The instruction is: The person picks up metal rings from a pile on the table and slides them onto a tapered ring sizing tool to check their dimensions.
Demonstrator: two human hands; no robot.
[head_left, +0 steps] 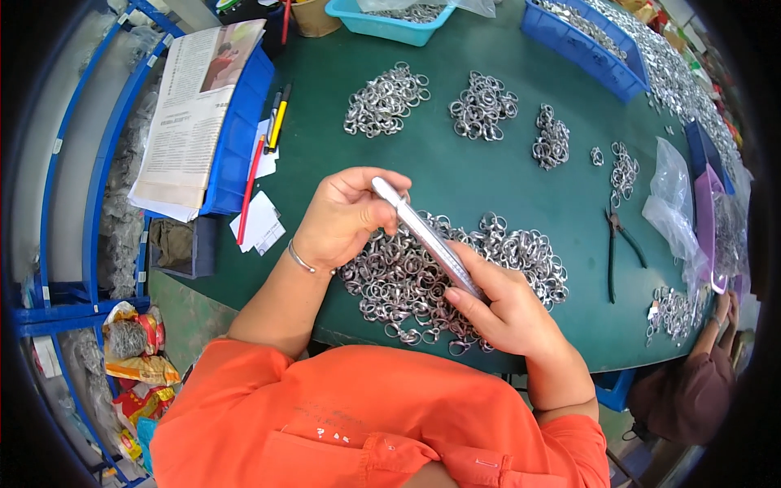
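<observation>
My right hand (508, 305) is closed round the thick end of a silver ring mandrel (431, 242) with fine markings along it. The mandrel slants up to the left, its rounded tip beside my left hand (351, 203). The left thumb and fingers are pinched together next to that tip; what they hold, if anything, is mostly hidden. Under both hands spreads a large heap of silver metal rings (399, 297) on the green table (521, 191). Part of the heap is covered by the mandrel and my hands.
Smaller ring piles (387, 99) lie farther back. Pliers (614, 252) with dark handles rest at right, near a clear plastic bag (674, 203). Blue bins (582, 49) stand behind. At left are newspapers (191, 114), pens (279, 118) and a red pencil (250, 191). Another person's hands (724, 307) show far right.
</observation>
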